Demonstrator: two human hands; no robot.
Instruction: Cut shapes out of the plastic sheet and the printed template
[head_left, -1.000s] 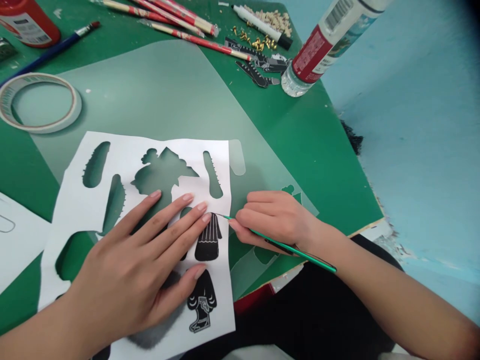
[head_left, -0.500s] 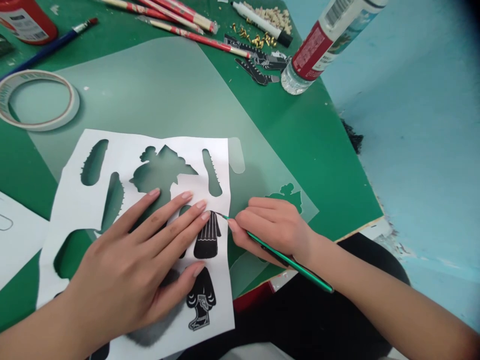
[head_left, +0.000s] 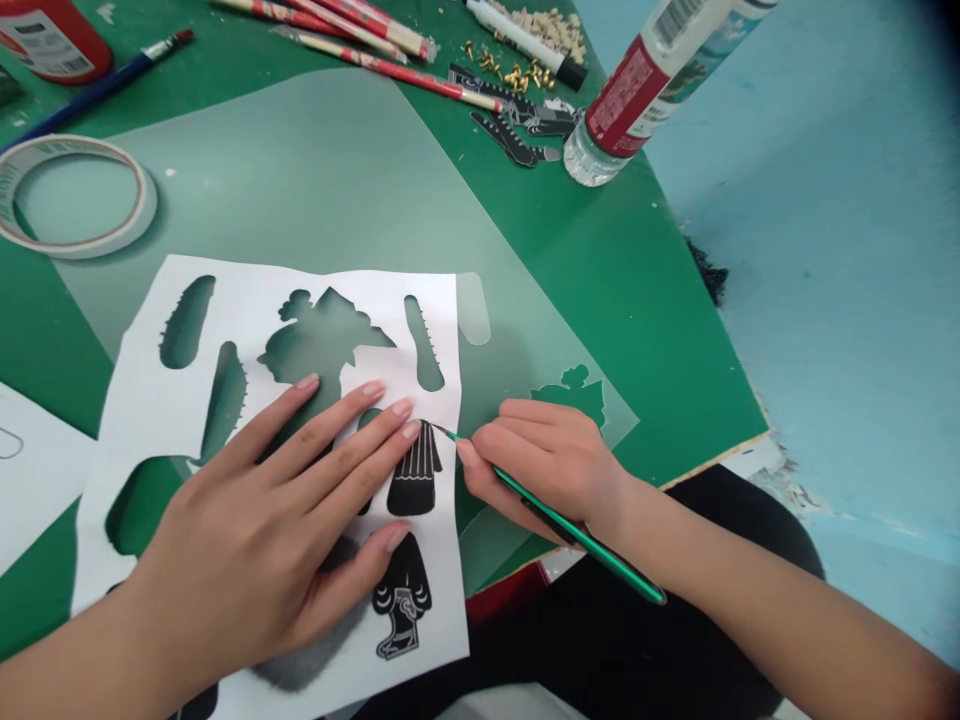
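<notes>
My left hand lies flat with fingers spread, pressing on a white paper sheet that has several shapes cut out of it. In my right hand is a slim craft knife with a shiny green handle. Its thin dark tip touches the paper at the top of a black striped printed shape, close beside my left fingertips. Below that shape is a black printed leg with a boot. Part of the sheet is hidden under my left hand.
A translucent sheet lies beneath the paper on the green table. Around it are a tape roll, a paintbrush, a marker, brass fasteners, black cut pieces and a standing bottle.
The view has shifted very slightly. Both hands, the knife tip and the paper stay in nearly the same place; the rear end of the knife handle has dipped a little.
</notes>
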